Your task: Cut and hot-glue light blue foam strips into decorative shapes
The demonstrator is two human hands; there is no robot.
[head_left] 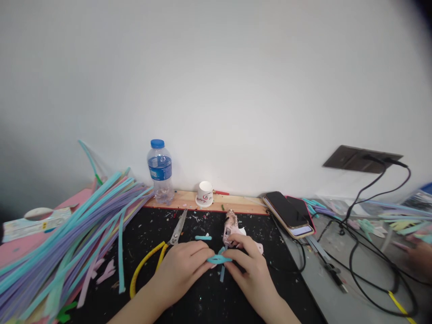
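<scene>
Pinching turquoise piece (219,259): both hands (185,264) (252,268)

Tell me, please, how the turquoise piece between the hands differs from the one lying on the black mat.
The held piece is pinched by the left hand and right hand; the loose piece lies untouched on the mat. The held piece looks looped, while the loose piece is straight. Both are turquoise.

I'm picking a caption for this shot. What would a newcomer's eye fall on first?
Probably the big bundle of pastel strips sprawling across the left side. Next, low in the middle, the left hand and right hand hold a small turquoise piece between them over the black mat. The blue-capped bottle also stands out against the pale wall.
</scene>
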